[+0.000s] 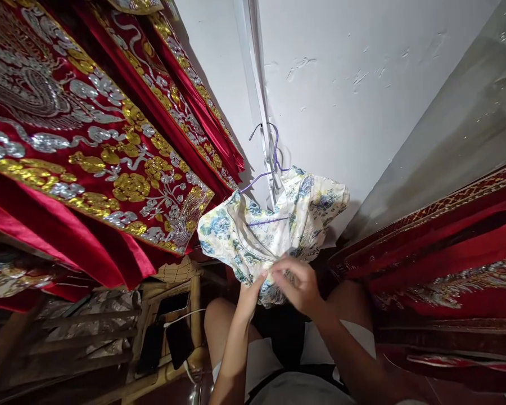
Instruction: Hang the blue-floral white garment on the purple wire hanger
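A small cream dress with blue and green flowers hangs on a purple wire hanger, which is hooked on a white rail along the white wall. My left hand pinches the dress's lower edge from the left. My right hand grips the same bunched fabric from the right, fingers curled. Both hands meet at the bottom middle of the dress, above my knees.
Red garments with gold and silver embroidery hang close on the left, and more red fabric hangs on the right. A bamboo stool at lower left carries dark phones and a white cable. A shiny panel leans at the right.
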A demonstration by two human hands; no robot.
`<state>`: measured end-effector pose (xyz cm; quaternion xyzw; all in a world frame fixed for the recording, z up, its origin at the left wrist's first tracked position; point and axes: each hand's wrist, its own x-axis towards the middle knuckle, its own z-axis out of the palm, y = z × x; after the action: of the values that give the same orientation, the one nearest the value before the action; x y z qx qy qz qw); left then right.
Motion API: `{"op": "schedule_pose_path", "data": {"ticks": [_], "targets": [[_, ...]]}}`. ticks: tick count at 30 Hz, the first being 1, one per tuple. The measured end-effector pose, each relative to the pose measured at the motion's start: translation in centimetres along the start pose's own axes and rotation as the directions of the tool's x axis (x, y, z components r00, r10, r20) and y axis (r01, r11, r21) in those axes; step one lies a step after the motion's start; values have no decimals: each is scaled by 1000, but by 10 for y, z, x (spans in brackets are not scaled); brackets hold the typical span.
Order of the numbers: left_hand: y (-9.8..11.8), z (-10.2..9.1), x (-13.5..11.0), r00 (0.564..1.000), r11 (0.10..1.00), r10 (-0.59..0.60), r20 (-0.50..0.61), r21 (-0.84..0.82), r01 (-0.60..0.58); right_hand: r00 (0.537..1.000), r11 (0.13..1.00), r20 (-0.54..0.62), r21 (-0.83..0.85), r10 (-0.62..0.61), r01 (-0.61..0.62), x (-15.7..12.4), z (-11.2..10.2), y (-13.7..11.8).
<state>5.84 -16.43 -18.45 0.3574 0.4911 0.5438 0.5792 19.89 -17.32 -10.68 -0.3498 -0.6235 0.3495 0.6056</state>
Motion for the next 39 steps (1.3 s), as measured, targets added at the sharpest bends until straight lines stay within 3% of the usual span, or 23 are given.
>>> {"op": "schedule_pose_path", "data": {"ticks": [1, 2, 3, 4, 5, 8, 10, 13, 17, 19, 21, 23, 24, 25, 27, 29, 31, 33, 35, 37, 39], "targets": [[0, -3, -2, 1000, 1000, -14, -6, 1, 14, 965, 986, -209, -4, 160, -165, -9, -1, 11], [0, -5, -3, 1000, 1000, -29, -11, 1, 29, 883, 950, -360, 35, 302, -311, -17, -3, 24], [0, -7, -4, 999, 999, -43, -12, -1, 43, 800, 900, -425, 97, 423, -424, -24, -4, 36], [-1, -8, -4, 999, 999, -51, -11, -1, 51, 752, 848, -402, 155, 523, -507, -30, -5, 46], [-2, -8, -4, 999, 999, -49, -9, 3, 49, 737, 801, -315, 187, 597, -569, -35, -6, 55], [-4, -6, 1, 1000, 999, -10, 2, 33, 10, 765, 764, -36, 101, 643, -638, -41, -8, 66], [-5, -4, 3, 1000, 998, 10, 2, 57, -10, 783, 784, 44, -2, 621, -621, -39, -10, 63], [-2, -2, 5, 998, 991, 53, -32, 127, -48, 791, 794, 72, -99, 607, -600, -33, -13, 56], [-1, -7, 10, 959, 960, 186, -216, 248, -130, 804, 804, 46, -84, 593, -588, -32, -15, 54], [-6, -13, 13, 916, 935, 250, -313, 322, -145, 788, 788, 26, -67, 615, -612, -36, -17, 57], [-17, -18, 13, 827, 858, 424, -370, 455, -237, 763, 762, 1, -47, 646, -645, -40, -19, 61], [-30, -18, 10, 701, 698, 641, -313, 618, -362, 742, 742, 5, -3, 670, -670, -43, -20, 65], [-36, -17, 7, 670, 611, 706, -228, 676, -413, 732, 731, 20, 30, 681, -682, -43, -21, 66], [-43, -13, 4, 678, 543, 725, -117, 703, -459, 719, 716, 45, 67, 693, -695, -43, -20, 67], [-54, -3, -1, 761, 520, 643, 90, 678, -520, 689, 677, 111, 132, 716, -724, -43, -17, 67], [-60, 9, -4, 847, 613, 500, 184, 615, -495, 665, 642, 169, 171, 728, -747, -42, -13, 67], [-61, 19, -1, 902, 707, 395, 175, 569, -420, 661, 638, 183, 172, 728, -751, -40, -11, 66], [-60, 26, 4, 918, 735, 353, 182, 553, -393, 689, 670, 110, 166, 717, -724, -31, -14, 64], [-59, 33, 12, 907, 706, 344, 242, 571, -420, 738, 730, -15, 165, 674, -663, -10, -21, 55], [-60, 40, 19, 897, 662, 302, 324, 606, -442, 806, 811, -113, 161, 581, -562, 24, -32, 38], [-64, 46, 25, 901, 645, 235, 365, 635, -426, 894, 902, -134, 127, 427, -412, 63, -41, 13]]}}
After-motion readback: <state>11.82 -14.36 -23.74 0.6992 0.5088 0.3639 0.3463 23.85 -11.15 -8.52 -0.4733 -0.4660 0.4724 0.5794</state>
